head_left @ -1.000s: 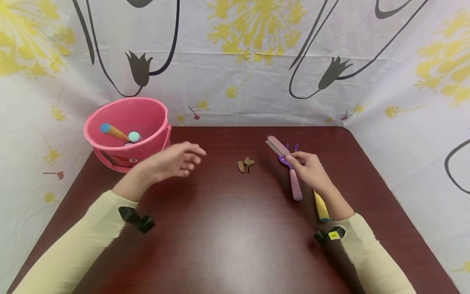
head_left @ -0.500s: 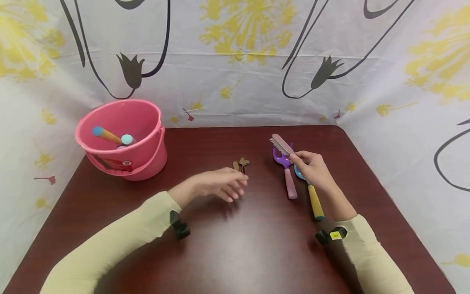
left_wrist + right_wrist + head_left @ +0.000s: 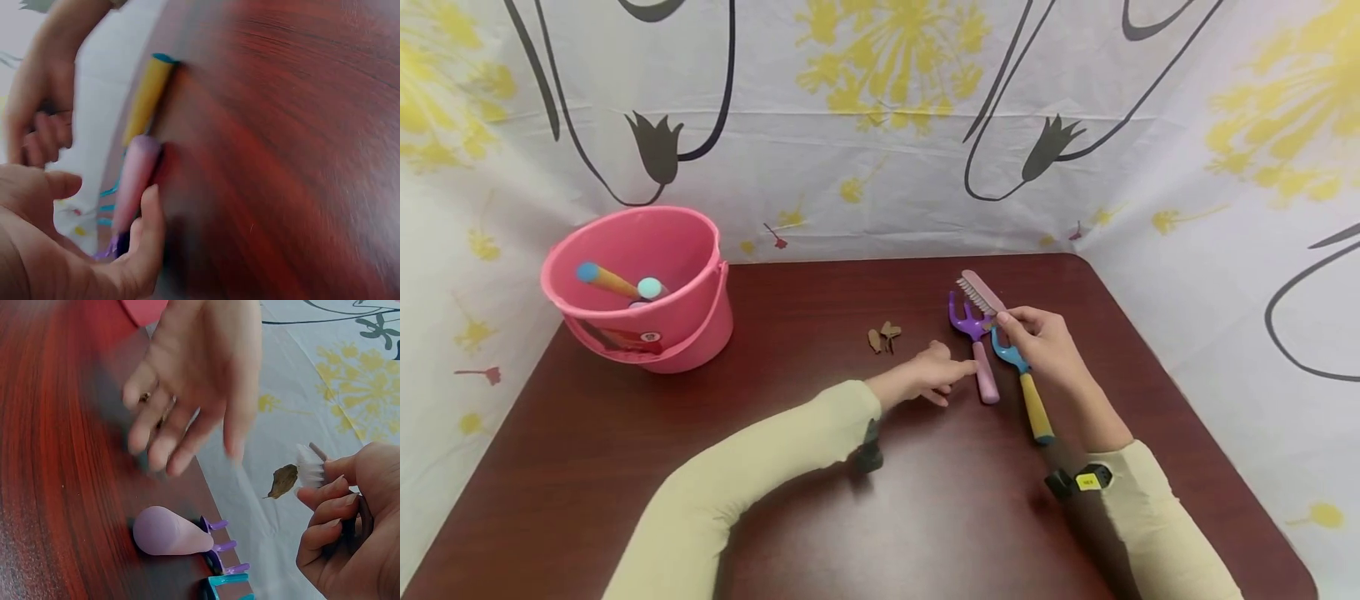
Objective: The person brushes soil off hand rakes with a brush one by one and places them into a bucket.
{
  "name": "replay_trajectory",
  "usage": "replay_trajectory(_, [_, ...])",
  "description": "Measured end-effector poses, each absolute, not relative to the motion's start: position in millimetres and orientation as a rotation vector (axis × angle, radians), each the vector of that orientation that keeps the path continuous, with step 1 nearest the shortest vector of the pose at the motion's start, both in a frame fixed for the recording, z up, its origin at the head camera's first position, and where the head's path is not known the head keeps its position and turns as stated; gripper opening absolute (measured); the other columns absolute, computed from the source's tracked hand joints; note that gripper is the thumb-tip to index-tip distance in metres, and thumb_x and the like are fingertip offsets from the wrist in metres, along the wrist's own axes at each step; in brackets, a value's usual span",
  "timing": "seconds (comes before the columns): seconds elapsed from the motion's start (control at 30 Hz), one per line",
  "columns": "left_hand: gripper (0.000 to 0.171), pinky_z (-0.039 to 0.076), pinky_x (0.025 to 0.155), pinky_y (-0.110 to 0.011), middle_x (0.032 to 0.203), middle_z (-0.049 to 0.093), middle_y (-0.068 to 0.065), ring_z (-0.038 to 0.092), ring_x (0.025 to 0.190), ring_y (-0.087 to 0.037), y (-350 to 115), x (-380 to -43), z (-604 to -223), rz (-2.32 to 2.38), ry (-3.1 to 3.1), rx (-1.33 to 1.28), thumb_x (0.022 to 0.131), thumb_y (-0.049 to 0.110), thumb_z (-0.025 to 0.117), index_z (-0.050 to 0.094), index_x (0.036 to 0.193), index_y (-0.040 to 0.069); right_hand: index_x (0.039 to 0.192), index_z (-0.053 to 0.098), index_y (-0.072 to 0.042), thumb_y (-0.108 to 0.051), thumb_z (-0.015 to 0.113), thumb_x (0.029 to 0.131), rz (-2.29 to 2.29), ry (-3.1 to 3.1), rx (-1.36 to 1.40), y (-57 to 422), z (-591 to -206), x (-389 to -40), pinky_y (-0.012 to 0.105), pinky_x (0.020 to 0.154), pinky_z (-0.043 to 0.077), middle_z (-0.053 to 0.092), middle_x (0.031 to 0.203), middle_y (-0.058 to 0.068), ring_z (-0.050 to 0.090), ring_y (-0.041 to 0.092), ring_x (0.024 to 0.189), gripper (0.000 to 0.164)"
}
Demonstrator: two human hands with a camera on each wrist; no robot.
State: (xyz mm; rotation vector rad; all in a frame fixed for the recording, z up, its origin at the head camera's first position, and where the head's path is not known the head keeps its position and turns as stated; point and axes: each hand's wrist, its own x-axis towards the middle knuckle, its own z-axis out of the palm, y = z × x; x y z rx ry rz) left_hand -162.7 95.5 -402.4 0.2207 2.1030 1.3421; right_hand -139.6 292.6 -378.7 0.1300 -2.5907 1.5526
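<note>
**Spread left hand beside the fork, pinched brush close by**

The left hand (image 3: 928, 375) has its fingers spread just beside the pink grip of the purple fork (image 3: 977, 331), which lies on the table (image 3: 887, 533); I cannot tell whether a fingertip touches it. The right hand (image 3: 1037, 340) pinches the pink brush (image 3: 986, 291) near the fork's head. My main worry is crowding: 2 hands this near could bump, and a nudge on the grip could swing the fork into the blue fork (image 3: 1034, 404) beside it.

In the right wrist view, 1 dry leaf (image 3: 284, 481) shows at the bristles. I cannot tell what holds it; if it merely clings, a jolt could shed it.

Farther left, the loose leaves (image 3: 890, 330) lie on the table; as I judge it, they are light enough for a dragging sleeve to scatter. Farthest out, the pink bucket (image 3: 658, 237) stands well apart, though a wide sweep of the left arm could catch its rim.
</note>
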Motion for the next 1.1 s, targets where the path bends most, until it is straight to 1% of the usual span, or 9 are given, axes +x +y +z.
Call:
replay_trajectory(0.07, [0.085, 0.06, 0.059, -0.034, 0.131, 0.052, -0.022, 0.068, 0.077, -0.024, 109, -162, -407, 1.235, 2.28, 0.227, 0.097, 0.042, 0.065, 0.024, 0.152, -0.009, 0.113, 0.066, 0.004, -0.031, 0.058, 0.105, 1.575, -2.584, 0.134, 292, -379, -139, 0.028, 0.05, 0.036, 0.063, 0.082, 0.008, 0.045, 0.016, 0.065, 0.038])
replay_trajectory(0.17, [0.081, 0.057, 0.056, -0.031, 0.132, 0.055, -0.02, 0.067, 0.061, -0.022, 128, -161, -409, 1.041, 2.496, 0.239, 0.094, 0.049, 0.066, 0.037, 0.144, -0.007, 0.113, 0.066, 0.004, -0.03, 0.058, 0.105, 1.553, -2.584, 0.155, 293, -379, -140, 0.029, 0.046, 0.035, 0.063, 0.082, 0.007, 0.045, 0.015, 0.062, 0.036])
replay_trajectory(0.2, [0.079, 0.056, 0.059, -0.031, 0.129, 0.057, -0.019, 0.067, 0.062, -0.022, 134, -161, -410, 0.986, 2.549, 0.232, 0.093, 0.051, 0.067, 0.041, 0.141, -0.005, 0.113, 0.066, 0.004, -0.03, 0.058, 0.105, 1.542, -2.583, 0.161, 293, -379, -140, 0.029, 0.046, 0.035, 0.063, 0.082, 0.007, 0.044, 0.015, 0.061, 0.036])
replay_trajectory(0.33, [0.076, 0.053, 0.08, -0.037, 0.127, 0.054, -0.014, 0.065, 0.094, -0.025, 155, -160, -410, 0.81, 2.678, 0.174, 0.092, 0.057, 0.064, 0.044, 0.139, 0.002, 0.114, 0.067, 0.003, -0.029, 0.057, 0.106, 1.467, -2.596, 0.2, 295, -378, -140, 0.03, 0.043, 0.033, 0.062, 0.082, 0.01, 0.044, 0.015, 0.057, 0.035])
replay_trajectory(0.43, [0.079, 0.05, 0.088, -0.042, 0.126, 0.052, -0.013, 0.058, 0.109, -0.028, 169, -161, -415, 0.696, 2.737, 0.155, 0.091, 0.064, 0.061, 0.043, 0.142, 0.005, 0.117, 0.067, 0.003, -0.03, 0.055, 0.106, 1.44, -2.609, 0.216, 295, -376, -140, 0.031, 0.044, 0.033, 0.062, 0.082, 0.012, 0.043, 0.016, 0.055, 0.037])
replay_trajectory(0.57, [0.086, 0.051, 0.084, -0.04, 0.121, 0.049, -0.013, 0.057, 0.107, -0.028, 182, -162, -422, 0.608, 2.79, 0.147, 0.088, 0.072, 0.058, 0.043, 0.141, 0.006, 0.116, 0.067, 0.002, -0.032, 0.055, 0.106, 1.407, -2.622, 0.209, 295, -375, -140, 0.03, 0.047, 0.036, 0.062, 0.08, 0.011, 0.046, 0.017, 0.056, 0.038])
replay_trajectory(0.7, [0.089, 0.053, 0.081, -0.038, 0.117, 0.048, -0.012, 0.058, 0.104, -0.027, 189, -164, -427, 0.57, 2.834, 0.115, 0.084, 0.073, 0.062, 0.043, 0.139, 0.006, 0.114, 0.068, 0.002, -0.031, 0.056, 0.106, 1.435, -2.615, 0.195, 295, -376, -141, 0.029, 0.049, 0.037, 0.062, 0.078, 0.01, 0.046, 0.016, 0.057, 0.036])
replay_trajectory(0.9, [0.079, 0.054, 0.075, -0.037, 0.111, 0.049, -0.011, 0.06, 0.097, -0.026, 190, -170, -430, 0.574, 2.854, 0.073, 0.081, 0.057, 0.077, 0.043, 0.133, 0.007, 0.117, 0.067, 0.004, -0.028, 0.056, 0.106, 1.487, -2.596, 0.2, 297, -377, -144, 0.031, 0.044, 0.033, 0.062, 0.081, 0.01, 0.043, 0.016, 0.055, 0.035])
replay_trajectory(1.1, [0.077, 0.055, 0.075, -0.037, 0.109, 0.049, -0.012, 0.063, 0.094, -0.028, 181, -173, -426, 0.663, 2.791, 0.054, 0.082, 0.05, 0.079, 0.043, 0.133, 0.006, 0.117, 0.068, 0.001, -0.037, 0.056, 0.105, 1.384, -2.633, 0.198, 300, -375, -144, 0.031, 0.039, 0.034, 0.053, 0.07, 0.006, 0.038, 0.013, 0.05, 0.041])
